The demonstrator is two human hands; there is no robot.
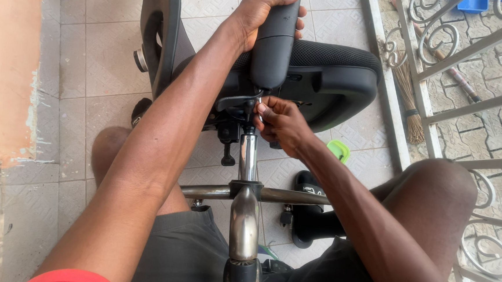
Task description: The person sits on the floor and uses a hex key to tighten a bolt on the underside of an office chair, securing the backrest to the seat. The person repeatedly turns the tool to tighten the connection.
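Observation:
A black office chair (336,76) lies tipped on its side between my knees, its chrome column (248,158) and star base (245,222) pointing toward me. My left hand (259,11) grips the black armrest (274,44) at the top. My right hand (281,122) is closed with pinched fingertips on a small metal part at the seat mechanism (236,105), just above the column. What the fingers pinch is too small to tell.
A mesh backrest (162,31) stands at the left. A black sandal (310,211) and a green lid (339,150) lie on the tiled floor (93,61). A white metal railing (438,112) runs along the right, with a broom (407,98) behind it. An orange wall (6,62) is at the left.

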